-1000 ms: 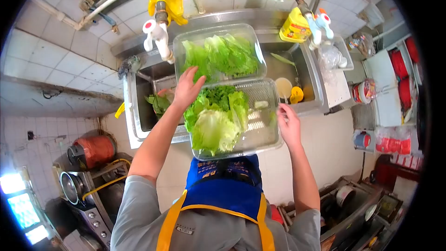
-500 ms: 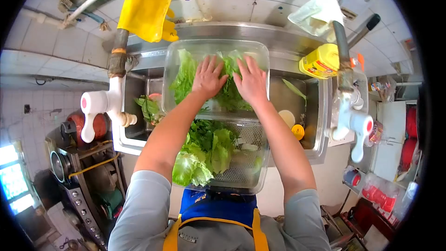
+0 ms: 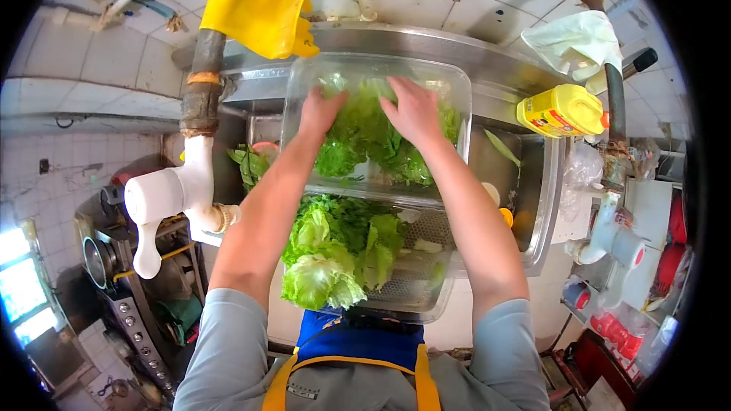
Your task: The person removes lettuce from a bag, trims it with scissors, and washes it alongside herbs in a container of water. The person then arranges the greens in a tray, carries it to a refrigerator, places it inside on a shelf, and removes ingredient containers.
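Touching lettuce (image 3: 364,123) in the far tub (image 3: 381,65) in the head view, the left hand (image 3: 320,113) is near its left edge, the right hand (image 3: 414,110) toward its far right corner; with fingertips hidden, I cannot tell whether either grips.

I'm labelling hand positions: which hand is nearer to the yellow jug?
Right. The right hand is at the lettuce in the far tub, on the side toward the yellow jug; the left hand is there too, on the side away from it.
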The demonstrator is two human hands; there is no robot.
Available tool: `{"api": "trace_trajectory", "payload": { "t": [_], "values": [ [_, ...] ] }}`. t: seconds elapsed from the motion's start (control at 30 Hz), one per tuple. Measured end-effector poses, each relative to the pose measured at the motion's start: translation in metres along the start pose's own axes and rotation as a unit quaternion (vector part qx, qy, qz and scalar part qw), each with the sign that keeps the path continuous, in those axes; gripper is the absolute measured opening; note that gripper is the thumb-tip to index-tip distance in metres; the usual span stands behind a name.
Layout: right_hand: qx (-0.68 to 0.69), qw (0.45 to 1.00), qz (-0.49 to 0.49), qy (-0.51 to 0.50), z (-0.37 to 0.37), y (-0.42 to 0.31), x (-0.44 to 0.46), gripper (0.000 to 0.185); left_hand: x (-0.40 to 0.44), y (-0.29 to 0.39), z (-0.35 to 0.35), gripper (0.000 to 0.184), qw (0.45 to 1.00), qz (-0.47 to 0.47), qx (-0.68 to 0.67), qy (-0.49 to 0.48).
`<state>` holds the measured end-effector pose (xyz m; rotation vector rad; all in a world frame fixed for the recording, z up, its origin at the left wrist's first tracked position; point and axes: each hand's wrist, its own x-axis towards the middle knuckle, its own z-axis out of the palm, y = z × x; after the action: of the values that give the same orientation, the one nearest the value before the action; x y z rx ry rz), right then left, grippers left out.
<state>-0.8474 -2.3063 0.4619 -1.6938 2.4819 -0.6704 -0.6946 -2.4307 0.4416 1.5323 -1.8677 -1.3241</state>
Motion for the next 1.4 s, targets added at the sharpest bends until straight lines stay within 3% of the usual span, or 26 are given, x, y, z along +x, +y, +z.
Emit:
{"api": "trace_trajectory", "payload": {
  "t": [0.03,0.13,0.17,0.33,0.37,0.43,0.63,0.73,0.83,0.93,1.13,1.23,1.27,1.4],
  "values": [
    [-0.009,0.999,0.019,-0.024,0.001,-0.006,0.007,0.05,0.0,0.004,-0.003,0.067,0.998,-0.046,-0.047,-0.018],
    [-0.024,0.984,0.115,-0.135,0.004,-0.012,0.031,0.055,0.006,0.01,-0.022,0.068,0.94,-0.147,-0.196,-0.236],
    [-0.028,0.972,0.153,-0.178,0.005,-0.012,0.037,0.057,0.003,0.011,-0.026,0.062,0.931,-0.138,-0.238,-0.24],
    [0.036,0.959,0.118,-0.255,-0.002,-0.001,0.047,0.057,-0.009,0.014,-0.049,0.036,0.869,-0.115,-0.391,-0.28],
    [0.055,0.952,0.113,-0.281,-0.003,0.002,0.048,0.056,-0.008,0.01,-0.049,0.033,0.878,-0.098,-0.378,-0.278],
    [0.085,0.961,0.098,-0.245,-0.005,0.005,0.042,0.05,-0.003,0.005,-0.046,0.027,0.894,-0.064,-0.348,-0.276],
    [0.222,0.958,0.078,-0.163,-0.019,0.008,0.019,0.036,-0.009,0.012,-0.06,0.035,0.947,0.029,-0.211,-0.241],
    [0.237,0.959,0.083,-0.13,-0.046,-0.003,0.006,0.032,-0.028,0.026,-0.065,0.032,0.95,0.086,-0.241,-0.18],
    [0.251,0.961,0.075,-0.084,-0.075,-0.017,-0.006,0.029,-0.041,0.041,-0.076,0.03,0.95,0.105,-0.225,-0.191],
    [0.259,0.964,0.058,-0.034,-0.098,-0.026,-0.02,0.028,-0.064,0.064,-0.089,0.027,0.925,0.125,-0.252,-0.256],
    [0.213,0.976,0.04,0.013,-0.163,-0.067,-0.048,0.028,-0.117,0.109,-0.104,0.019,0.902,0.219,-0.223,-0.297],
    [0.215,0.976,0.029,0.022,-0.199,-0.094,-0.067,0.025,-0.141,0.129,-0.102,0.023,0.889,0.266,-0.226,-0.297],
    [0.218,0.975,0.028,0.022,-0.208,-0.1,-0.074,0.024,-0.143,0.132,-0.099,0.033,0.882,0.289,-0.206,-0.311],
    [0.276,0.961,0.012,0.023,-0.22,-0.1,-0.094,0.023,-0.166,0.137,-0.086,0.047,0.864,0.311,-0.213,-0.332]
  ]
}}
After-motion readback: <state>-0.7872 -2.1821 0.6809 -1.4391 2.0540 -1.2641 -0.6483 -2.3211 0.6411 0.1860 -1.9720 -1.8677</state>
